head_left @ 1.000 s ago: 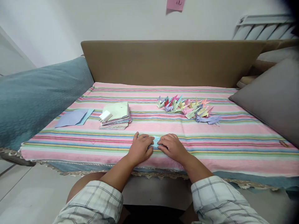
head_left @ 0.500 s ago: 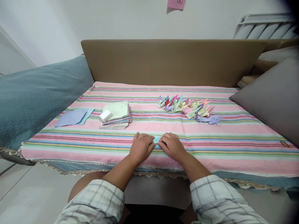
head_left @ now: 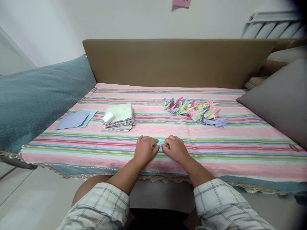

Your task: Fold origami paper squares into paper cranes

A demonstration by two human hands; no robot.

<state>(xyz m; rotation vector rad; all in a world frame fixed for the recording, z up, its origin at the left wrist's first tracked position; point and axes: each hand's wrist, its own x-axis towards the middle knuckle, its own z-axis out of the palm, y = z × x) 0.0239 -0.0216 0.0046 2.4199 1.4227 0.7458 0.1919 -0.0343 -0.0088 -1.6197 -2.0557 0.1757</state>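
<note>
A small folded piece of light blue paper (head_left: 161,142) lies on the striped cloth, mostly covered by my fingers. My left hand (head_left: 146,148) grips its left side, thumb and fingers closed together. On the right side, my right hand (head_left: 176,148) pinches the paper between thumb and curled fingers. Both hands rest low on the cloth, a short gap apart. Beyond them to the right sits a cluster of folded paper cranes (head_left: 192,108) in several colours.
A stack of paper squares (head_left: 120,119) carries a white charger plug (head_left: 108,118). Left of it lie loose purple (head_left: 73,120) and blue sheets. The striped cloth (head_left: 153,166) covers the sofa seat. A grey cushion (head_left: 280,99) leans at right, near a small brown object (head_left: 294,147).
My right hand's fingers have shifted slightly on the blue paper, and its thumb and index finger now form a rounder pinch. The left hand has barely moved.
</note>
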